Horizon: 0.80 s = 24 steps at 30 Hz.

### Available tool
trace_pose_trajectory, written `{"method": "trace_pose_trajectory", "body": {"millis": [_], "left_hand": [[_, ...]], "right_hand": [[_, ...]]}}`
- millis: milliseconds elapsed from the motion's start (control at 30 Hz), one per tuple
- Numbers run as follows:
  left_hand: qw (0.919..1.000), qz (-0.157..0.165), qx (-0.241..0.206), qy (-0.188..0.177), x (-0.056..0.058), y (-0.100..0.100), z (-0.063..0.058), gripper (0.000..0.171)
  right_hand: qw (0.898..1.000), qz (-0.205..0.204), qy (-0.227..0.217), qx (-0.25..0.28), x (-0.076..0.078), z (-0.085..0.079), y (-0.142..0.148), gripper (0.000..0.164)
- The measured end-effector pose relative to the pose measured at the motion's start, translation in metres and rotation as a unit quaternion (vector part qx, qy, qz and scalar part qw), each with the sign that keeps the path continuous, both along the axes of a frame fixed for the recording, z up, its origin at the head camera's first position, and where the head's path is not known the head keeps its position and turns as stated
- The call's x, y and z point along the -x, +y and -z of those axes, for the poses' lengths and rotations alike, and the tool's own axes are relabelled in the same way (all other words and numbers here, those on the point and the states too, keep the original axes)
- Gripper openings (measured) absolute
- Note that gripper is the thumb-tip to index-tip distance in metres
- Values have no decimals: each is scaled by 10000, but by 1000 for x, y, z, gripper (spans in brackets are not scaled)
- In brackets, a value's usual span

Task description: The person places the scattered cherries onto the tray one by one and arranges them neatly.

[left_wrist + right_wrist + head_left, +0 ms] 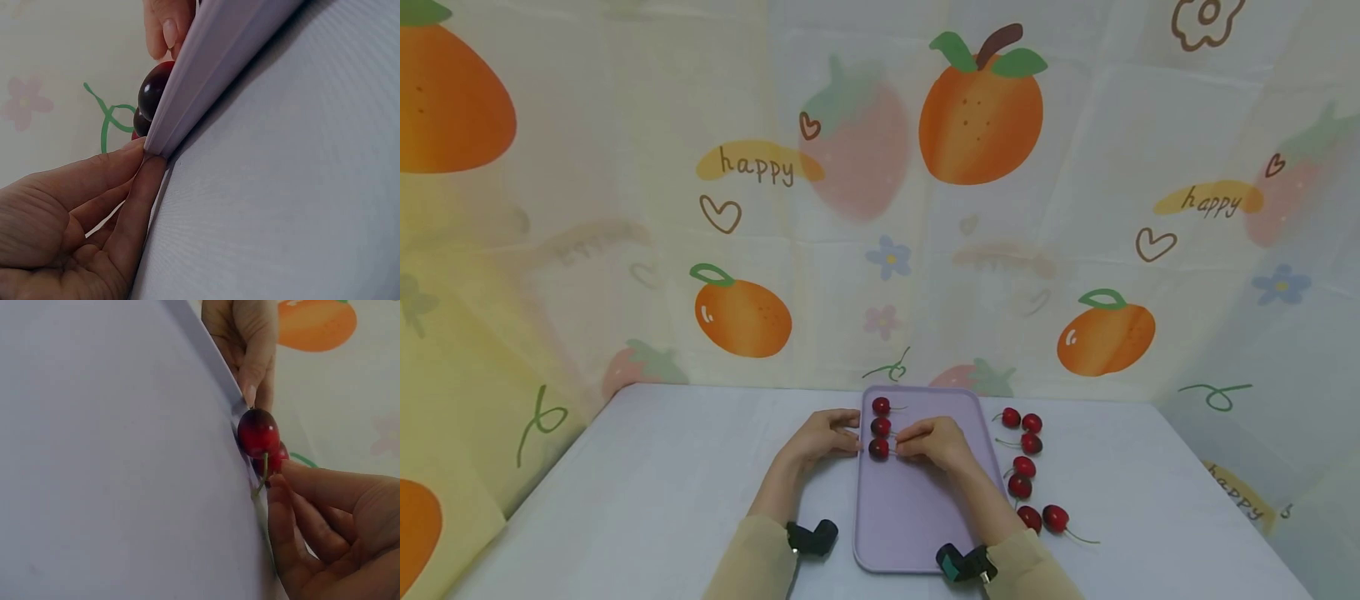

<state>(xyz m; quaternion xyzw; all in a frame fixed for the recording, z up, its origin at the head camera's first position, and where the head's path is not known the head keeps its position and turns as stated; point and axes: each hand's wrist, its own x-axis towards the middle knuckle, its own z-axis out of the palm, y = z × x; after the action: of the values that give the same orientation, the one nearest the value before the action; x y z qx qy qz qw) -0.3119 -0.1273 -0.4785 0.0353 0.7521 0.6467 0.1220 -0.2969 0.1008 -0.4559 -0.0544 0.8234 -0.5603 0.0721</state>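
A lilac tray [917, 525] lies on the table. Three dark red cherries with stems form a column at its upper left: the far cherry [881, 407], the middle cherry [881, 427] and the near cherry [878, 450]. My left hand [824, 437] is at the tray's left edge; in the left wrist view its thumb and finger pinch the rim [178, 94]. Over the tray, my right hand [936, 442] has thumb and fingertip together beside the middle and near cherries. In the right wrist view these fingertips [278, 481] pinch close by a cherry [258, 432], at the stems.
Several more cherries lie on the white table [700, 467] along the tray's right side, among them one cherry [1056, 519] with a long stem near the front. A fruit-printed cloth [850, 275] hangs behind the table. Each wrist carries a black camera [812, 538].
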Motion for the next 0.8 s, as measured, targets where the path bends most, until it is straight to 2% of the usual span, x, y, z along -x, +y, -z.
{"method": "trace_pose_trajectory", "body": {"millis": [200, 333, 567, 800], "left_hand": [[10000, 15, -3, -6, 0, 0, 0, 60], [10000, 33, 10, 29, 0, -1, 1, 60], [10000, 82, -25, -16, 1, -1, 1, 61], [9999, 131, -33, 35, -1, -1, 1, 61]], "right_hand": [[10000, 53, 14, 52, 3, -1, 3, 22], [9999, -60, 75, 76, 5, -5, 7, 24], [9974, -336, -142, 622, 3, -20, 16, 29], [9957, -640, -162, 646, -2, -36, 31, 34]]}}
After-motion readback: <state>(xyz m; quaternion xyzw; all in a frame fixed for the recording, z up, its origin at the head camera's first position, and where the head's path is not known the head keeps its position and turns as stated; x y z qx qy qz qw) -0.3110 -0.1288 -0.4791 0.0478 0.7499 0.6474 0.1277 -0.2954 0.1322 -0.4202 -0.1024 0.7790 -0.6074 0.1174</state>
